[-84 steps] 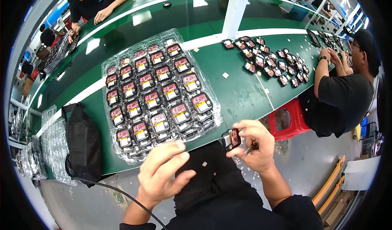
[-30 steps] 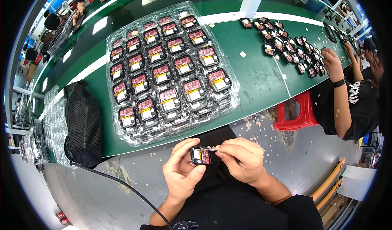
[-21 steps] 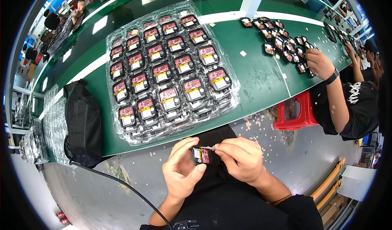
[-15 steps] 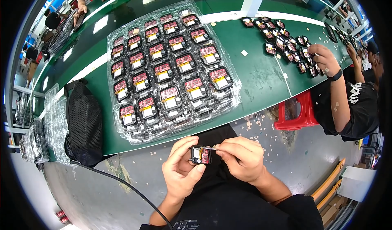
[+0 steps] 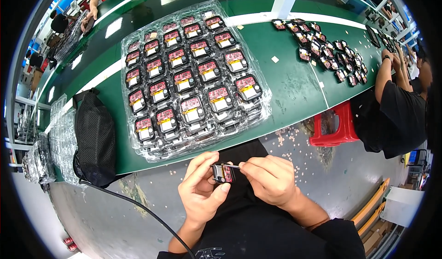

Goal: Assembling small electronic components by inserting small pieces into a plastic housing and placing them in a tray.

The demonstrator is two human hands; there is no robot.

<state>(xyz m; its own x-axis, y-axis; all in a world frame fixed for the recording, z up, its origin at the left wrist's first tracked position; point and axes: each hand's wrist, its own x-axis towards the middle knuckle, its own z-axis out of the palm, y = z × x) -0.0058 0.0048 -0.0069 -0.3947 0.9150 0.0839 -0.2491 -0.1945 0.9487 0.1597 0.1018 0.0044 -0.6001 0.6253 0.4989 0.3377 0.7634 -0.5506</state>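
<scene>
Between the thumb and fingers of my left hand [image 5: 201,185] is a small black device housing [image 5: 223,173], its open side showing a red circuit board and a pale battery-like block. It is held tilted over my lap, just off the bench edge. My right hand [image 5: 271,178] pinches a thin metal tool, likely tweezers [image 5: 234,166], whose tip reaches the top of the housing. The exact contact of the tip is too small to make out. Beyond my hands, a stack of clear plastic trays [image 5: 268,109] carries rows of similar housings [image 5: 218,98] with red boards.
A black mesh bag [image 5: 95,137] and more clear trays [image 5: 62,135] lie left on the green bench [image 5: 287,89]. At right is a heap of housings [image 5: 322,52]. A co-worker [image 5: 391,102] sits there by a red stool [image 5: 336,128]. A black cable [image 5: 142,206] runs beside my left arm.
My hands and the housing have shifted slightly left, and the housing has turned a little. The co-worker at right has drawn a hand back from the heap.
</scene>
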